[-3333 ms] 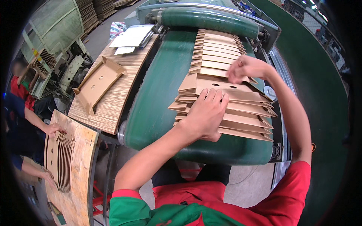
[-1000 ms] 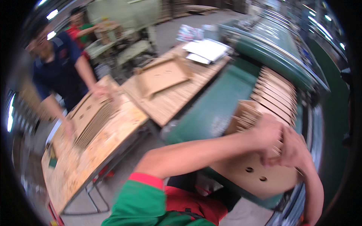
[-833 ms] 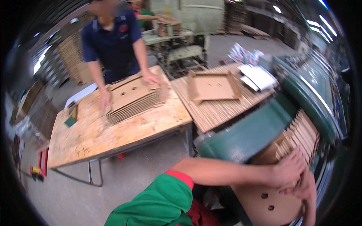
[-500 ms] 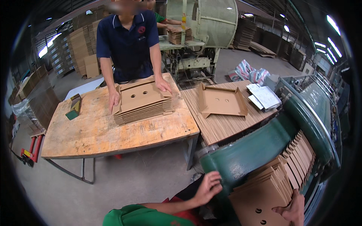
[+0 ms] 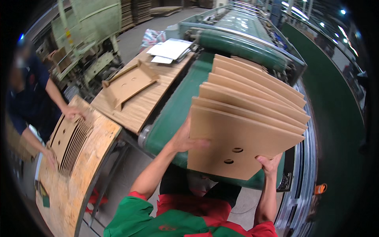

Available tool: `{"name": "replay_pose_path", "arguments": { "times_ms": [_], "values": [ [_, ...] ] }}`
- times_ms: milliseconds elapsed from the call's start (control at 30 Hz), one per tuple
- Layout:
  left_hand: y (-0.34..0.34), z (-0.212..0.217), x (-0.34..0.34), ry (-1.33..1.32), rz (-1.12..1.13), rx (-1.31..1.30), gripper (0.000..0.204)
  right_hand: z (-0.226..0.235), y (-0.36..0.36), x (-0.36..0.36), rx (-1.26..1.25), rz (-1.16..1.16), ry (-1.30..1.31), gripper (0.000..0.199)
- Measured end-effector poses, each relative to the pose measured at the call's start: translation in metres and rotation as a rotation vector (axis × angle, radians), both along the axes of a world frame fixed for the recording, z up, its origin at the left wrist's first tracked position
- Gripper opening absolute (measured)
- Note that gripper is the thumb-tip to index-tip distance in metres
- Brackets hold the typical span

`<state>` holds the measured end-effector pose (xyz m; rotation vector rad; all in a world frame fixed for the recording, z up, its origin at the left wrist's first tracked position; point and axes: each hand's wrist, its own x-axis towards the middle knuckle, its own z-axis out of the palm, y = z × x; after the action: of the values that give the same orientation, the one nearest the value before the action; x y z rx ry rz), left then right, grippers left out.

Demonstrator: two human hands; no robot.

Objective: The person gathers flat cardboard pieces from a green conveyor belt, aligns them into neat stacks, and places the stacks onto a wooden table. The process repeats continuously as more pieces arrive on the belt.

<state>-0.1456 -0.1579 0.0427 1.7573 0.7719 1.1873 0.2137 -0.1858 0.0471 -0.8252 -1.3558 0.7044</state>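
A fanned stack of brown cardboard sheets [image 5: 221,130] stands tilted up before me over the green conveyor belt [image 5: 201,75]. Two round holes show low on its front sheet. At the stack's left edge, my left hand [image 5: 182,136] grips with the thumb across the front, slightly blurred. My right hand [image 5: 270,164] is closed on the lower right corner, thumb on the front face and fingers hidden behind. The sheets spread apart toward the top, and their far side is out of sight.
On the wood-grain table [image 5: 136,114] left of the belt lie a folded cardboard tray [image 5: 128,85] and white papers [image 5: 169,49]. Farther left, a co-worker [image 5: 31,87] holds a cardboard stack [image 5: 71,142] on a worn wooden table [image 5: 96,146]. A metal rail [image 5: 302,170] runs along the right.
My view has turned right. My left hand has come from beside the belt onto the stack's left edge. The sheets, earlier leaning low on the belt, are now raised more upright between both hands.
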Motion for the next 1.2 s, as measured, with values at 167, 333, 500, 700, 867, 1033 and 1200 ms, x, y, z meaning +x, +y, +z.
{"name": "replay_pose_path", "arguments": {
  "times_ms": [167, 333, 500, 700, 867, 1033, 1200],
  "values": [
    [0.012, 0.019, -0.027, 0.398, -0.26, -0.059, 0.06, -0.025, -0.014, 0.019, -0.133, 0.102, -0.111, 0.065],
    [0.012, -0.014, -0.047, 0.295, -0.145, 0.118, 0.061, -0.049, -0.003, 0.049, -0.139, 0.157, -0.4, 0.078],
    [0.014, -0.023, -0.055, 0.495, -0.437, -0.236, 0.068, -0.078, -0.001, 0.049, -0.48, 0.324, -0.421, 0.084],
    [-0.005, -0.071, -0.051, 0.55, -0.332, -0.273, 0.076, -0.092, 0.01, 0.049, -0.526, 0.432, -0.562, 0.091],
    [-0.028, -0.104, -0.044, -0.152, 0.062, -0.742, 0.087, -0.096, 0.006, 0.039, -0.547, 0.489, -0.394, 0.092],
    [-0.023, -0.099, -0.042, 0.177, -0.052, -0.156, 0.077, -0.058, 0.022, 0.001, -0.454, 0.467, -0.503, 0.082],
    [-0.029, -0.112, -0.062, 0.49, 0.105, 0.138, 0.069, -0.031, 0.019, -0.009, -0.442, 0.337, -0.412, 0.074]
  ]
}}
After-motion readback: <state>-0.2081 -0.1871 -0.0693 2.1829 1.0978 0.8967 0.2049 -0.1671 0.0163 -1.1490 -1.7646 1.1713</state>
